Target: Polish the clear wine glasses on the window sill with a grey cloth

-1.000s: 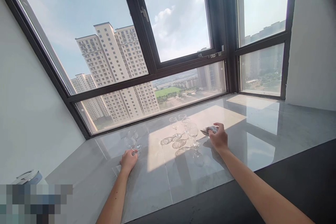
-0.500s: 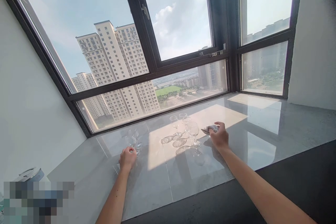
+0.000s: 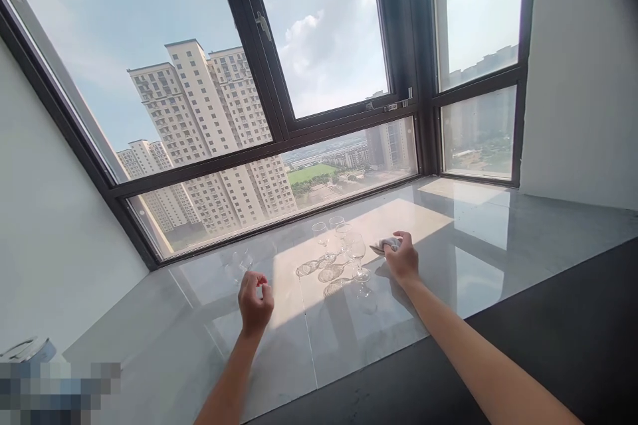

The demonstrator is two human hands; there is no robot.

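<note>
My right hand (image 3: 403, 259) grips a bunched pale cloth (image 3: 386, 244) at the right of the glasses, a little above the sill. Held over the stone sill (image 3: 269, 358), my left hand (image 3: 256, 302) has curled fingers with a gap to the thumb and nothing visible between them. Behind it, clear stemmed glasses (image 3: 242, 261) stand in the shade, partly hidden by the hand. Between my hands three more stand upright in the sunlit patch: a near glass (image 3: 356, 247), a far glass (image 3: 337, 226) and a left glass (image 3: 319, 234).
A dark-framed window (image 3: 279, 145) rises behind the sill, with tall buildings outside. White walls (image 3: 578, 93) close it in at both sides. A white bucket-like container (image 3: 34, 349) stands at the lower left beside a blurred patch. The sill's front edge drops to a dark face (image 3: 399, 392).
My left hand has come away from the left glasses, moving right and loosening its pinch. My right hand keeps the cloth beside the near glass. The view has shifted slightly right.
</note>
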